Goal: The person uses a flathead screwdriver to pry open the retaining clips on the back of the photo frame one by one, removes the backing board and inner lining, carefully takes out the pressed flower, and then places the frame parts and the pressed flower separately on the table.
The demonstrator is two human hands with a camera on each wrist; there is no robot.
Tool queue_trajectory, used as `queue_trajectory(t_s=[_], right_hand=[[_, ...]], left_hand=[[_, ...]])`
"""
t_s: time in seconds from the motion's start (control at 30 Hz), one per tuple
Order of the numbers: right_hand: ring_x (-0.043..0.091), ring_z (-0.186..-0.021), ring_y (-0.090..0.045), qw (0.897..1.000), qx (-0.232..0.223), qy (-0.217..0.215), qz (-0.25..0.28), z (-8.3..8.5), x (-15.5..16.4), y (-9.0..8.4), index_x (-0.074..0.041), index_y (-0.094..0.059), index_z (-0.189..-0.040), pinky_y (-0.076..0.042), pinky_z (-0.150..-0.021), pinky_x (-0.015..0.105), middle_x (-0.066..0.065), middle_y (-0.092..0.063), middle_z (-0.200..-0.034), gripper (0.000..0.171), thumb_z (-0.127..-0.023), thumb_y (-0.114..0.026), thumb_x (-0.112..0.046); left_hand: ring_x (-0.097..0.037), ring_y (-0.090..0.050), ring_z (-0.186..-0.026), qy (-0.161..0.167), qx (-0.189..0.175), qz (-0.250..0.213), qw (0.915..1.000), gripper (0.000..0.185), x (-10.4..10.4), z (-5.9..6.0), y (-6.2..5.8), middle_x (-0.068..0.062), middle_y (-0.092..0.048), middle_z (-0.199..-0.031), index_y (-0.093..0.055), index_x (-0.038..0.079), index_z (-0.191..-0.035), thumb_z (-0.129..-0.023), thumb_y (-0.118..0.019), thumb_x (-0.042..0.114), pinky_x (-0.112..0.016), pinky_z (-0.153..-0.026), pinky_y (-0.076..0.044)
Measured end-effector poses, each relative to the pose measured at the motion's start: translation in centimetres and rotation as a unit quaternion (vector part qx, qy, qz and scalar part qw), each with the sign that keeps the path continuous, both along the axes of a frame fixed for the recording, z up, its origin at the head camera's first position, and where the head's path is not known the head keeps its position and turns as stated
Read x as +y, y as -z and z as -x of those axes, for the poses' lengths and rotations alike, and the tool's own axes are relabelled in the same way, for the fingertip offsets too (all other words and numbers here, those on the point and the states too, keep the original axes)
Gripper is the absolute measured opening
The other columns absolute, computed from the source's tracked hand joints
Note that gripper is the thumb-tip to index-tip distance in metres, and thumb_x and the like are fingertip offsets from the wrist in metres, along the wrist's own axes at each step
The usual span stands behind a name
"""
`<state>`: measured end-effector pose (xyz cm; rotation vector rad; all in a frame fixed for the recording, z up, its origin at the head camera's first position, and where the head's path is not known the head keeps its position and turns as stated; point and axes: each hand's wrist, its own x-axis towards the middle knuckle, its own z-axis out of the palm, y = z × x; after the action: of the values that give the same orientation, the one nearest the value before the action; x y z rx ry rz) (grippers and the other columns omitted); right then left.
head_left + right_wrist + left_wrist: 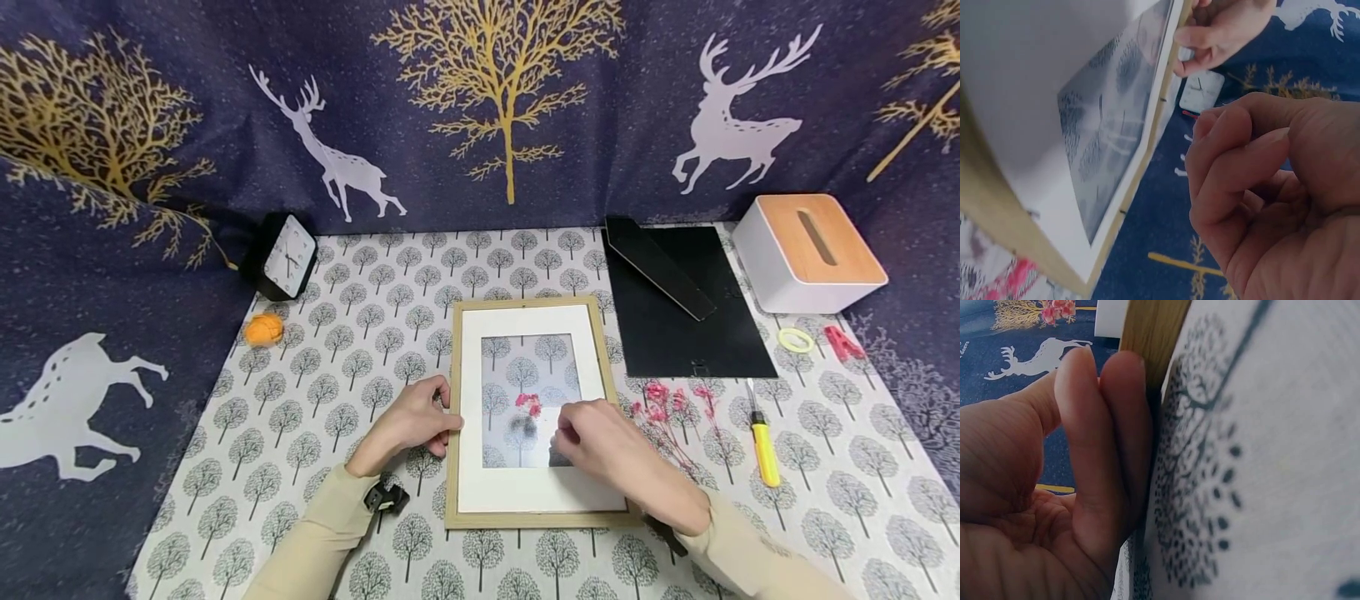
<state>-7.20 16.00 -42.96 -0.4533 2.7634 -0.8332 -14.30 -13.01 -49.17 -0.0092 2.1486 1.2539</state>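
A wooden photo frame [525, 521] with a white mat lies flat in the middle of the table. A small red flower sprig [528, 404] rests on its glass. My left hand [416, 421] braces the frame's left edge; in the left wrist view its straight fingers [1104, 437] press against the wooden side [1154, 331]. My right hand [596, 446] hovers over the lower right of the glass, just right of the sprig. Its fingers [1235, 162] are curled with the thumb against them, and nothing shows between them. The frame [1035, 206] fills the left of that view.
Dried pink flowers [667, 408] and a yellow-handled tool [765, 450] lie right of the frame. A black backing board [690, 325], a tissue box [806, 250], a tape ring [795, 339] and a red clip [843, 342] sit at the back right. A clock [285, 254], an orange ball [264, 329] and a black clip [386, 497] are on the left.
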Motion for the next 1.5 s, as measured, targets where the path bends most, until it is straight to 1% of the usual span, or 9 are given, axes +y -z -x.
queue_trajectory(t_s=[0.13,0.23,0.53,0.73,0.87,0.93,1.2,1.37,1.5], right_hand=[[0.005,-0.057,-0.046,1.000,-0.017,0.021,0.015,-0.4,1.0,-0.3,-0.009,-0.071,-0.081,-0.039,-0.045,0.016,-0.005,-0.059,-0.067,0.016,-0.096,-0.071,-0.001],[0.007,-0.058,-0.048,0.999,-0.021,0.041,0.015,-0.7,1.8,-0.5,-0.010,-0.073,-0.085,-0.040,-0.046,0.018,-0.005,-0.061,-0.068,0.013,-0.096,-0.071,-0.004],[0.008,-0.056,-0.047,0.997,0.005,0.076,0.003,-1.7,5.0,-0.1,-0.005,-0.074,-0.090,-0.038,-0.044,0.019,-0.004,-0.059,-0.067,0.006,-0.096,-0.072,-0.006],[0.010,-0.062,-0.046,0.993,0.020,0.109,-0.029,-2.5,7.2,0.6,-0.012,-0.071,-0.086,-0.034,-0.050,0.021,-0.006,-0.056,-0.067,0.011,-0.096,-0.073,-0.009],[0.009,-0.060,-0.043,0.991,0.041,0.120,-0.051,-3.1,8.9,1.0,-0.016,-0.067,-0.080,-0.032,-0.051,0.020,-0.008,-0.053,-0.064,0.018,-0.094,-0.072,-0.007],[0.008,-0.060,-0.043,0.989,0.042,0.126,-0.058,-3.3,9.7,1.1,-0.016,-0.066,-0.079,-0.032,-0.051,0.020,-0.008,-0.052,-0.064,0.018,-0.093,-0.072,-0.006],[0.012,-0.064,-0.051,0.985,0.015,0.155,-0.070,-4.0,12.4,1.8,-0.014,-0.072,-0.084,-0.041,-0.056,0.023,-0.006,-0.064,-0.071,0.012,-0.094,-0.072,-0.008],[0.014,-0.066,-0.051,0.981,-0.012,0.175,-0.078,-4.2,13.8,2.3,-0.013,-0.073,-0.086,-0.041,-0.058,0.026,-0.005,-0.065,-0.072,0.012,-0.097,-0.072,-0.011],[0.016,-0.067,-0.052,0.979,-0.019,0.185,-0.082,-4.3,14.8,2.6,-0.012,-0.073,-0.085,-0.041,-0.060,0.028,-0.003,-0.065,-0.072,0.012,-0.097,-0.071,-0.011]], left_hand=[[-0.015,-0.067,-0.048,0.000,-0.002,-0.003,1.0000,0.029,0.0,0.0,0.0,-0.012,-0.071,-0.069,-0.054,0.004,-0.105,-0.089,-0.077,-0.001,-0.032,-0.053,-0.068],[-0.015,-0.067,-0.048,0.000,-0.002,-0.004,1.0000,0.028,0.0,0.0,0.0,-0.012,-0.071,-0.069,-0.053,0.004,-0.105,-0.089,-0.076,-0.001,-0.033,-0.054,-0.068],[-0.015,-0.066,-0.047,0.001,0.001,-0.003,1.0000,0.028,0.0,0.0,-0.1,-0.011,-0.070,-0.068,-0.053,0.004,-0.105,-0.089,-0.076,-0.001,-0.032,-0.052,-0.067],[-0.014,-0.066,-0.048,0.001,0.000,-0.003,1.0000,0.029,0.0,0.0,-0.1,-0.012,-0.071,-0.069,-0.053,0.004,-0.105,-0.090,-0.077,0.000,-0.031,-0.052,-0.067],[-0.015,-0.066,-0.048,0.002,-0.001,-0.008,1.0000,0.029,0.0,0.0,0.0,-0.011,-0.070,-0.069,-0.053,0.004,-0.105,-0.090,-0.077,-0.001,-0.032,-0.053,-0.067],[-0.015,-0.066,-0.048,0.002,-0.001,-0.010,0.9999,0.028,0.0,0.0,0.0,-0.011,-0.070,-0.068,-0.053,0.004,-0.105,-0.090,-0.076,-0.001,-0.032,-0.052,-0.068],[-0.015,-0.067,-0.048,0.000,0.004,-0.011,0.9999,0.029,0.0,0.0,0.1,-0.011,-0.070,-0.068,-0.053,0.003,-0.105,-0.089,-0.076,-0.002,-0.034,-0.053,-0.068],[-0.015,-0.067,-0.047,-0.001,0.005,-0.010,0.9999,0.029,0.0,-0.1,0.1,-0.011,-0.070,-0.068,-0.053,0.003,-0.105,-0.088,-0.076,-0.002,-0.034,-0.053,-0.068],[-0.015,-0.066,-0.047,-0.002,0.004,-0.007,1.0000,0.029,0.1,-0.1,0.0,-0.012,-0.070,-0.069,-0.053,0.003,-0.105,-0.088,-0.077,-0.001,-0.033,-0.053,-0.068]])
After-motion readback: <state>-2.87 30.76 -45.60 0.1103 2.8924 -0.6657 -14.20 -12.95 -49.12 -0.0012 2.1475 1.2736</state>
